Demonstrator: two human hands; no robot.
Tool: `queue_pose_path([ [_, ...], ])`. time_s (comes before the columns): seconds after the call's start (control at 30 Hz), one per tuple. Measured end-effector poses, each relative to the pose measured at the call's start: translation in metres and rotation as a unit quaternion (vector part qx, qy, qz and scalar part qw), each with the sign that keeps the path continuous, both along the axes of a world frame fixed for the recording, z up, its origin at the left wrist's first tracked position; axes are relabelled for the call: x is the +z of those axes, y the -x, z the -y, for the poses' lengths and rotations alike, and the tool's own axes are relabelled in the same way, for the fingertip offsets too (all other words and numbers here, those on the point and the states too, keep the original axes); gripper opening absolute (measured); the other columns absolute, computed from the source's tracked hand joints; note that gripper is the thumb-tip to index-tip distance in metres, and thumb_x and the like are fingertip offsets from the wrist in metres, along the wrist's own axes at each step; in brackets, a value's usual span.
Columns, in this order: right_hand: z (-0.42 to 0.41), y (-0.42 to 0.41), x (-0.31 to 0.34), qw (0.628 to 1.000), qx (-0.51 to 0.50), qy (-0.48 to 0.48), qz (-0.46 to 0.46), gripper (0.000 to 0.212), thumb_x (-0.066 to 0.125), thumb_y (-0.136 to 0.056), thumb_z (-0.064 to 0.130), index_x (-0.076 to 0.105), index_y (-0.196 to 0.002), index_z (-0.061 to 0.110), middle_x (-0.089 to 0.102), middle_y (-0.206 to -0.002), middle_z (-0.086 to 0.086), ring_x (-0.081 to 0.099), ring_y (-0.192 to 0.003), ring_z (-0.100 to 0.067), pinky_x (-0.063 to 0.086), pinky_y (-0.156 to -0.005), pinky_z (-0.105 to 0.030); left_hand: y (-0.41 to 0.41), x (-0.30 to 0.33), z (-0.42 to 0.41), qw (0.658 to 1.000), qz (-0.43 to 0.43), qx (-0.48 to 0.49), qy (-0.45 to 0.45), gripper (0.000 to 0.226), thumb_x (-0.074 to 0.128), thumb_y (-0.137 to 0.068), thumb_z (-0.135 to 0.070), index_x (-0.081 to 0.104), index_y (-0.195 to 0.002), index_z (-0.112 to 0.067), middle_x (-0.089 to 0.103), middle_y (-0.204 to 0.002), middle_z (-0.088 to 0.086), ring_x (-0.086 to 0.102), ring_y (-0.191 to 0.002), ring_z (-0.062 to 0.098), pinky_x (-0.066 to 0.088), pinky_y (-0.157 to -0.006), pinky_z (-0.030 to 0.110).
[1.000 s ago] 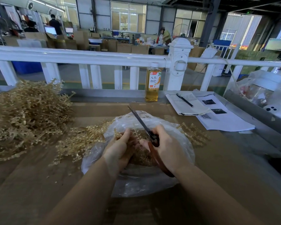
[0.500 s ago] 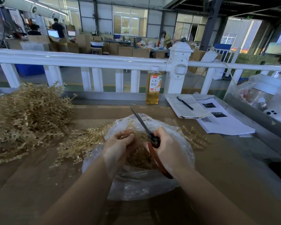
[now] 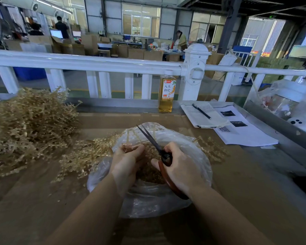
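The left hand (image 3: 125, 161) pinches the pale beige plastic sprig (image 3: 128, 138) over the clear plastic bag (image 3: 196, 152) while the right hand (image 3: 181, 168) grips the red-handled steel scissors (image 3: 148, 138), whose parted blades should bite clear of the fingertips.

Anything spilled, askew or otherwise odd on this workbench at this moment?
Nothing serious. Golden sprigs lie loose on the table left of the plastic bag, which fits the cutting. The right hand grips the scissors, and the left hand pinches a stem over the bag. The bottle stands upright.
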State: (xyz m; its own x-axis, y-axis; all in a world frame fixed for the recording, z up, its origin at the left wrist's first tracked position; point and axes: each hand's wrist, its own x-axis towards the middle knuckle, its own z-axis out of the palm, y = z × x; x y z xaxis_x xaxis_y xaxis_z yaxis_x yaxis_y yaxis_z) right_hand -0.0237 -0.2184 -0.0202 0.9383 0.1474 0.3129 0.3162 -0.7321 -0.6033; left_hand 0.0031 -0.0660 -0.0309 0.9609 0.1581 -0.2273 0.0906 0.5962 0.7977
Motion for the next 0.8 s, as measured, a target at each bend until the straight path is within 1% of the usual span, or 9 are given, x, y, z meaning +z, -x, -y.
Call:
queue_pose_path([
  [0.07,-0.0002,-0.0002,0.0009,1.000,0.007,0.007,-0.004,0.034,0.063,-0.084,0.053,0.042,-0.101,0.034,0.044,-0.078,0.026,0.046,-0.072,0.009,0.032,-0.060,-0.006,-0.0010,0.0009,0.0008,0.999,0.013,0.021,0.028,0.016,0.059,-0.087,0.006,0.052,-0.096,-0.006,0.065,-0.073,0.008,0.067,-0.061,0.014,0.056,-0.054,0.028],
  [0.13,-0.0013,0.0008,0.0010,1.000,0.016,0.020,-0.009,0.032,0.063,-0.085,0.052,0.039,-0.098,0.035,0.045,-0.075,0.027,0.044,-0.068,0.013,0.033,-0.055,-0.005,-0.0028,0.0007,0.0010,0.996,0.006,0.032,0.080,0.017,0.056,-0.089,0.006,0.051,-0.100,-0.007,0.064,-0.086,0.011,0.065,-0.072,0.018,0.058,-0.064,0.032],
  [0.23,-0.0021,0.0025,0.0006,0.999,0.024,0.032,-0.014,0.032,0.061,-0.086,0.052,0.038,-0.098,0.035,0.045,-0.076,0.026,0.044,-0.067,0.011,0.031,-0.054,-0.005,-0.0020,-0.0021,-0.0006,0.992,0.014,-0.014,0.127,0.039,0.053,-0.085,0.012,0.048,-0.123,0.004,0.061,-0.104,0.019,0.065,-0.083,0.022,0.059,-0.064,0.028],
  [0.37,-0.0020,0.0030,0.0016,0.999,0.028,0.036,-0.015,0.033,0.061,-0.086,0.052,0.036,-0.100,0.035,0.046,-0.087,0.022,0.045,-0.078,0.003,0.030,-0.060,-0.004,-0.0010,-0.0060,0.0000,0.995,0.043,-0.031,0.082,0.040,0.052,-0.082,0.018,0.042,-0.112,-0.006,0.053,-0.081,0.010,0.062,-0.074,0.018,0.056,-0.059,0.022],
  [0.47,-0.0026,0.0025,0.0008,0.999,0.025,0.042,-0.011,0.033,0.061,-0.086,0.052,0.037,-0.099,0.034,0.047,-0.085,0.021,0.047,-0.078,0.000,0.029,-0.060,-0.005,-0.0023,-0.0054,0.0030,0.995,0.024,-0.001,0.100,0.026,0.055,-0.086,0.010,0.050,-0.108,-0.003,0.058,-0.087,0.013,0.065,-0.078,0.021,0.058,-0.061,0.024],
  [0.53,-0.0029,0.0024,-0.0004,0.999,0.023,0.047,-0.007,0.034,0.062,-0.086,0.052,0.036,-0.099,0.034,0.048,-0.086,0.021,0.046,-0.076,0.001,0.029,-0.059,-0.005,-0.0016,-0.0038,0.0049,0.995,0.000,0.010,0.104,0.012,0.056,-0.089,0.005,0.054,-0.099,0.000,0.064,-0.088,0.014,0.070,-0.071,0.019,0.057,-0.056,0.024],
  [0.6,-0.0029,0.0024,-0.0021,0.999,0.022,0.049,-0.005,0.034,0.062,-0.085,0.053,0.036,-0.099,0.035,0.047,-0.088,0.021,0.045,-0.078,0.002,0.028,-0.059,-0.004,-0.0010,-0.0031,0.0047,0.994,-0.010,0.008,0.106,0.007,0.054,-0.091,0.003,0.056,-0.094,-0.002,0.067,-0.083,0.013,0.071,-0.063,0.016,0.056,-0.053,0.024],
  [0.7,-0.0030,0.0033,-0.0046,0.999,0.020,0.046,0.003,0.035,0.063,-0.084,0.053,0.036,-0.098,0.036,0.047,-0.087,0.022,0.045,-0.076,0.003,0.029,-0.058,-0.003,0.0014,-0.0027,-0.0002,0.992,-0.002,-0.027,0.123,0.020,0.052,-0.089,0.006,0.056,-0.108,0.001,0.068,-0.088,0.013,0.072,-0.069,0.018,0.057,-0.054,0.026],
  [0.8,-0.0030,0.0038,-0.0067,0.999,0.012,0.034,0.015,0.035,0.065,-0.083,0.052,0.037,-0.097,0.036,0.045,-0.078,0.025,0.045,-0.068,0.009,0.034,-0.057,-0.002,0.0048,-0.0032,-0.0026,0.992,0.013,-0.027,0.122,0.026,0.056,-0.077,0.017,0.054,-0.096,-0.002,0.063,-0.082,0.011,0.071,-0.068,0.020,0.056,-0.056,0.027],
])
